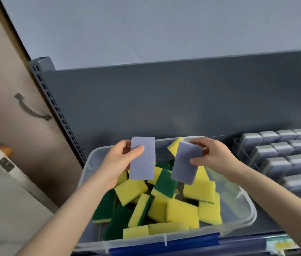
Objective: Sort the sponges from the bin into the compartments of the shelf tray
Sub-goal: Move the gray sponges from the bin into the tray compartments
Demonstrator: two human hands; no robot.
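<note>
My left hand (120,159) and right hand (214,157) each pinch a purple sponge (142,157) over the bin (251,209); light, squashy foam, a mid-edge pinch should do; shelf tray (238,146) at 3 o'clock.

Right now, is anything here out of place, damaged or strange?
Nothing stands out. The yellow-green sponges lie jumbled in the bin, as expected. The grey sponges in the shelf tray stand in even rows. The left hand grips the upright purple sponge, the right hand the tilted purple sponge; both look intact.

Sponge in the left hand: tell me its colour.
Pale lavender; the sponge shows best in the head view.
</note>
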